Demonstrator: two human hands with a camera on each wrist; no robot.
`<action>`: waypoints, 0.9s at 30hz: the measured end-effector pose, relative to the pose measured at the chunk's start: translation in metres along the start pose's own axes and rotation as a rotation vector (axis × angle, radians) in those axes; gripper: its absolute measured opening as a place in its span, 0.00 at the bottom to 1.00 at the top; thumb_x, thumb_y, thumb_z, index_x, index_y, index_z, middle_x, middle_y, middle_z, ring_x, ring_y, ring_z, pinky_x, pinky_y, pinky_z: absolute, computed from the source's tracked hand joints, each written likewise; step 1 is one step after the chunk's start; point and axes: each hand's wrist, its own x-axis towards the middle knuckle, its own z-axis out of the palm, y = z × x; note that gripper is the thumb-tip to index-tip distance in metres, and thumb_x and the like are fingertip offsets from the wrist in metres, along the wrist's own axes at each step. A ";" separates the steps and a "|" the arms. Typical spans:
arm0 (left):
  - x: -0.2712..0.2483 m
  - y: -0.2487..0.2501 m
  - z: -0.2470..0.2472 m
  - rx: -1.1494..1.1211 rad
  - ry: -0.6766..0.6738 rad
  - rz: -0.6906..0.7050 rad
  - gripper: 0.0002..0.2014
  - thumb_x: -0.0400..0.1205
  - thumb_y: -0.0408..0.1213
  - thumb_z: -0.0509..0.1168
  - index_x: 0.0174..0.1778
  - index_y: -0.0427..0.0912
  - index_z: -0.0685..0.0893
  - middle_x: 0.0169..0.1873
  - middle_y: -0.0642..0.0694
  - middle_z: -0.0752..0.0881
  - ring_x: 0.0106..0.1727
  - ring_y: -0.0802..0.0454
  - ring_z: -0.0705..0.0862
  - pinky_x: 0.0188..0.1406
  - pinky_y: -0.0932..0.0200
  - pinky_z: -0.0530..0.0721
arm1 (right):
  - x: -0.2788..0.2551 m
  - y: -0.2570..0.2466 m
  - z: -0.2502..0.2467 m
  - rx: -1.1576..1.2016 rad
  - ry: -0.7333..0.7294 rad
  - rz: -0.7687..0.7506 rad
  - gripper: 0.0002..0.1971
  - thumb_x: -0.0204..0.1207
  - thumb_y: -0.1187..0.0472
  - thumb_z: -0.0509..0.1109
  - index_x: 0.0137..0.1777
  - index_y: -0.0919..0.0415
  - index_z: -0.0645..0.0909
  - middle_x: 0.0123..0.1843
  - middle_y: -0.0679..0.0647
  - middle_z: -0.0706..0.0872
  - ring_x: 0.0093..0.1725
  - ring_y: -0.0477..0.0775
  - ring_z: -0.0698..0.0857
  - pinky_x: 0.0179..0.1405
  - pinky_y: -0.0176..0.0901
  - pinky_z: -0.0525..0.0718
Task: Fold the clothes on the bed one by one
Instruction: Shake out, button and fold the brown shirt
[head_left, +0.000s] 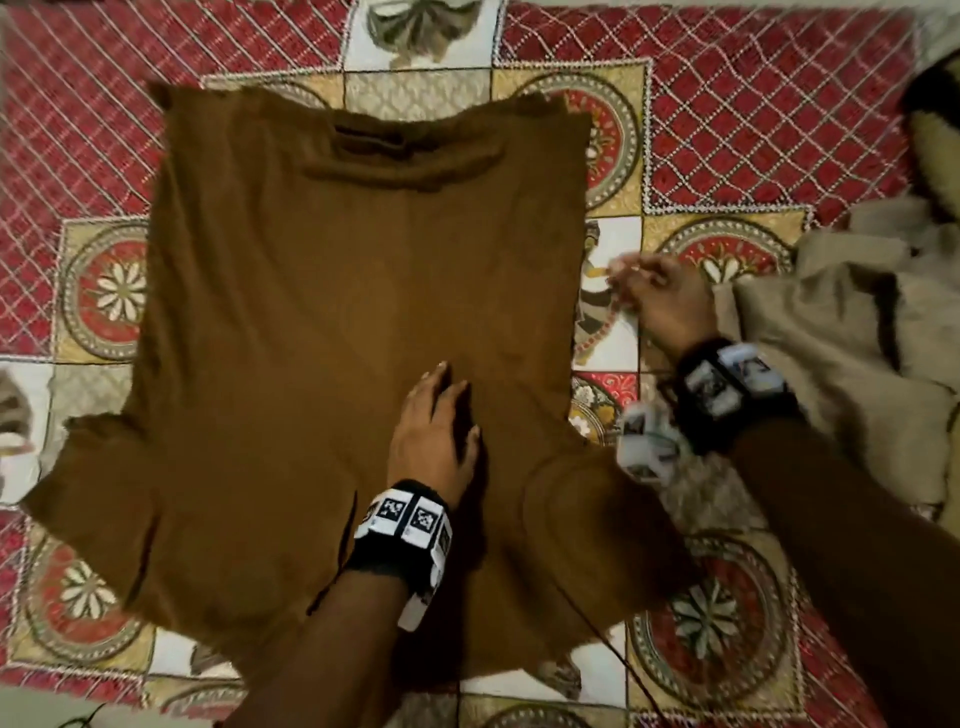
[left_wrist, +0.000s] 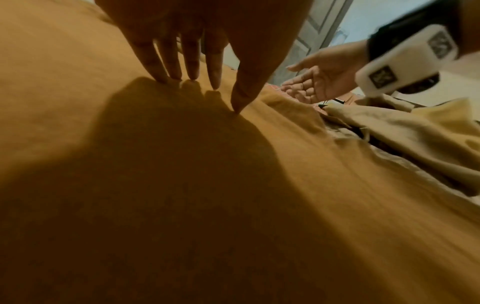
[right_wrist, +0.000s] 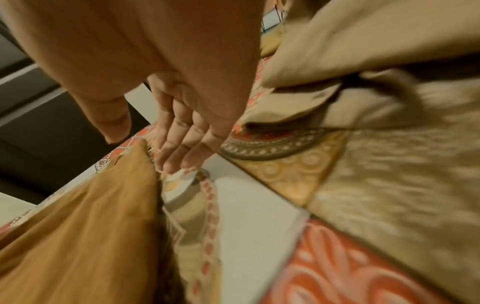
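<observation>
brown shirt (head_left: 358, 322) lies spread flat in the middle of a bed under a red, gold and white patterned bedcover (head_left: 779, 104), its collar end toward the person and its hem on the far side. left hand (head_left: 434, 431) rests on the shirt near the collar end, fingers (left_wrist: 166, 61) straight and slightly spread, tips pressing the cloth and holding nothing. right hand (head_left: 657, 296) hovers just beside the shirt's side edge, on the side of the pale pile, fingers (right_wrist: 182, 148) extended and relaxed, palm empty, blurred in the head view; the wrist view shows the fingertips close to the shirt's edge, though contact cannot be told. beige garment (head_left: 852, 332) sits crumpled on the bedcover beyond the right hand, apart from the shirt and not yet folded; a dark and tan item (head_left: 935, 130) shows farther along that side, too cropped to identify. judged from how things lie, the task looks to be at an early stage: the shirt seems smoothed out and ready, with no fold made in it yet, and both sleeves still splayed outward near the person. no finished stack is visible around the shirt. what appears left is folding the shirt's sides and sleeves in, doubling its length, then handling at least 1 more garment.
</observation>
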 end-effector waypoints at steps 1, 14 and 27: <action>0.005 -0.005 -0.002 0.027 -0.017 -0.002 0.27 0.80 0.45 0.70 0.75 0.44 0.77 0.82 0.45 0.67 0.80 0.43 0.68 0.77 0.42 0.73 | 0.027 -0.013 0.012 0.011 -0.030 0.009 0.09 0.75 0.52 0.78 0.48 0.56 0.88 0.44 0.61 0.92 0.40 0.56 0.89 0.51 0.63 0.89; 0.168 -0.096 -0.174 0.077 -0.276 -0.033 0.16 0.80 0.37 0.73 0.62 0.34 0.86 0.55 0.34 0.88 0.55 0.36 0.87 0.54 0.52 0.81 | 0.146 -0.072 0.064 -0.421 0.100 -0.273 0.28 0.73 0.50 0.78 0.73 0.50 0.78 0.66 0.56 0.82 0.59 0.51 0.83 0.65 0.42 0.81; 0.317 -0.197 -0.218 0.494 -0.183 0.121 0.37 0.72 0.28 0.71 0.79 0.51 0.74 0.82 0.38 0.68 0.77 0.28 0.71 0.76 0.34 0.71 | 0.149 -0.093 0.091 -0.916 0.014 -0.357 0.25 0.73 0.60 0.80 0.69 0.49 0.78 0.70 0.61 0.83 0.72 0.68 0.78 0.74 0.53 0.70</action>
